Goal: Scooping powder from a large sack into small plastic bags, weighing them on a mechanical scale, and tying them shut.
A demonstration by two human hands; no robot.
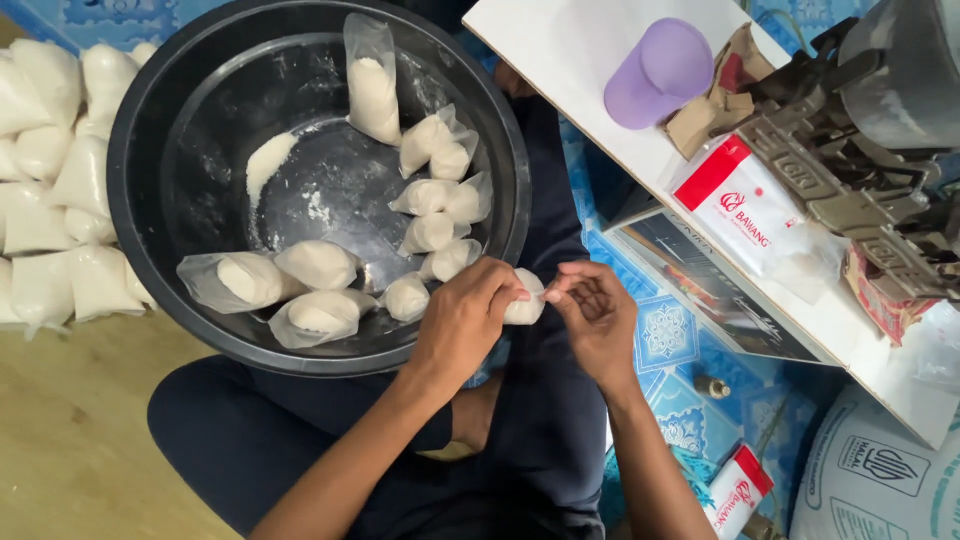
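Over our lap, just past the basin's near rim, our left hand (462, 322) and right hand (597, 315) pinch one small bag (525, 308) of white powder between closed fingers. Beyond it, about a dozen filled bags (320, 264) lie in the black basin (150, 120), apparently awaiting closing. At its far-left side a pile of finished bags (45, 180) looks done.

We count one black basin (150, 150); inside it, eleven small clear bags of white powder (318, 264), as far as we can tell; one more small bag (526, 305) between two hands; one purple cup (660, 72); two red-and-white packets (738, 205); one white sack (880, 475); the heap of filled bags (50, 200) at left is cut off, uncountable.
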